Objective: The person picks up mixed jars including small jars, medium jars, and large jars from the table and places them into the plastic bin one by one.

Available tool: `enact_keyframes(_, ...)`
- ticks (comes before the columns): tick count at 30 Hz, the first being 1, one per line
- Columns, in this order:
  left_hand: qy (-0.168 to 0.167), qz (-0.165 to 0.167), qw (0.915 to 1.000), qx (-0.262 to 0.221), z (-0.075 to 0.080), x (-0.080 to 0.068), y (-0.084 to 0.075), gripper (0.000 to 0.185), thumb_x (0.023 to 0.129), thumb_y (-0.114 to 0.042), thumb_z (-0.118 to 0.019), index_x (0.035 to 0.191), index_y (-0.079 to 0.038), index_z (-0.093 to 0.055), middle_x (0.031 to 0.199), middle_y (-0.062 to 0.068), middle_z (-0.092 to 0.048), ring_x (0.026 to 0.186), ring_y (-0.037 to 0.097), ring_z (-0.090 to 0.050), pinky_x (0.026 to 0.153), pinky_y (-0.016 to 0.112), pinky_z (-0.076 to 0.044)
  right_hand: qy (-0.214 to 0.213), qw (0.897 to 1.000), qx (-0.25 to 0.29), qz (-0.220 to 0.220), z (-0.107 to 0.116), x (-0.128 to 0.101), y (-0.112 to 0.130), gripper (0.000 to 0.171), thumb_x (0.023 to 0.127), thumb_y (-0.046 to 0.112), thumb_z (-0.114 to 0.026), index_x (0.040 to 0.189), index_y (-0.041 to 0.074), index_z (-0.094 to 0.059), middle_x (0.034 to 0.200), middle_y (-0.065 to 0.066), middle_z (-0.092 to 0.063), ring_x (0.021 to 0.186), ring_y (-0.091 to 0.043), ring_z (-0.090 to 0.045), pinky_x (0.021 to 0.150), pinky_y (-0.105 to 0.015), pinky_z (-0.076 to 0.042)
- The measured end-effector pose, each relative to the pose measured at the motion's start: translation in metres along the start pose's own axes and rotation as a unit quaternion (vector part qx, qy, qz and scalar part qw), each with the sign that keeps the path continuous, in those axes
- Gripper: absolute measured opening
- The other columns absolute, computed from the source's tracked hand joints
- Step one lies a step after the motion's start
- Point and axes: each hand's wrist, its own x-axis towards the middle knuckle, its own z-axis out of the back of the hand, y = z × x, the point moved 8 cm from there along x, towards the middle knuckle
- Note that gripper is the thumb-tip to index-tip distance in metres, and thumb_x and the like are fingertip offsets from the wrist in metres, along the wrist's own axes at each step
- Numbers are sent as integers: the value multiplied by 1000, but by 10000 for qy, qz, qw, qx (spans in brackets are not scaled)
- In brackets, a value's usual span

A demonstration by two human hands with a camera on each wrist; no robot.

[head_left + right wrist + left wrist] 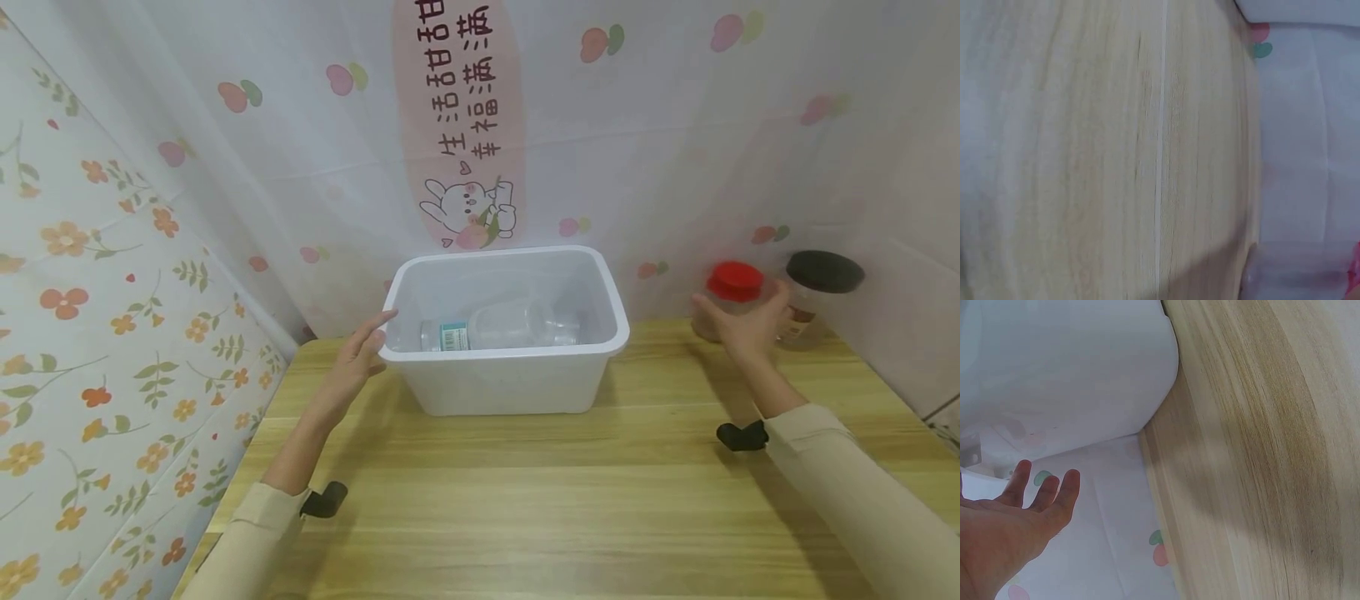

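1. Watching from the head view, I see my right hand point(744, 327) curled around the red-lidded jar point(735, 292), fingers wrapped on its clear body below the lid, at the far right of the counter point(525, 500).
2. That jar stands just beside a black-lidded jar point(821, 296), close to the patterned wall. I judge that the grip should sit on the body and not on the lid, and that the jar should come straight up so it does not knock its neighbour.
3. My left hand point(367, 346) is spread, fingers straight, fingertips at the left rim of the white bin point(510, 333). The left wrist view shows the open palm point(1004, 537) holding nothing, with the bin's wall above it.
4. I would press the left hand flat against that rim to steady the bin, which looks light and could slide on the smooth wood.
5. Inside the bin a clear bottle point(498, 327) lies on its side, label toward the left. Anything set in should go in the free space near the right wall.
6. The right wrist view shows only wood grain and wall covering, so I check the grip from the head view alone.
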Motion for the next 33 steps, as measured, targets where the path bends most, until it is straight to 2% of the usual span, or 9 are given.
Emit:
enact_keyframes(7,47,10,10000,38,0,0,-1,52,111,-36,-37,158,-14,-37,161,9,-30,139,38,-39,104,69,-34,-254,9990,-183,-331,-6,8,-7,111,75,49,-87,157,24,-17,158,-8,-23,145,-16,-20,117,-34,-19)
enact_keyframes(15,15,-8,10000,60,2,-1,0,52,112,-36,-37,158,-13,-36,162,10,-29,139,39,-39,104,69,-35,-818,9958,-174,-376,-9,19,-3,92,81,40,-84,152,18,-32,154,-4,-33,142,-14,-26,114,-27,-18)
enact_keyframes(21,28,-1,10000,91,0,-1,-1,51,112,-36,-37,158,-14,-37,162,9,-29,141,37,-36,103,70,-35,-1039,9931,-27,-551,-6,23,-8,77,86,34,-80,149,16,-41,152,-5,-41,141,-15,-31,114,-26,-20)
enact_keyframes(24,17,-12,9999,131,-1,-1,-2,51,112,-37,-36,158,-14,-37,162,9,-28,143,37,-32,103,70,-35,-1060,9929,139,-518,-3,25,-11,76,84,33,-82,148,16,-45,149,-3,-45,138,-13,-35,112,-23,-22)
enact_keyframes(29,-20,-4,9999,158,-1,-1,-2,51,112,-37,-36,158,-15,-37,162,8,-27,144,38,-30,103,70,-35,-944,9914,805,-416,-1,26,-12,74,81,22,-87,145,17,-51,143,2,-49,133,-11,-39,109,-20,-29)
enact_keyframes(33,-45,-6,9999,142,0,0,0,51,112,-36,-36,158,-14,-36,161,11,-27,142,40,-31,103,71,-34,-879,9920,873,-235,2,23,-6,71,79,19,-88,142,16,-54,134,5,-52,126,-12,-45,103,-21,-37)
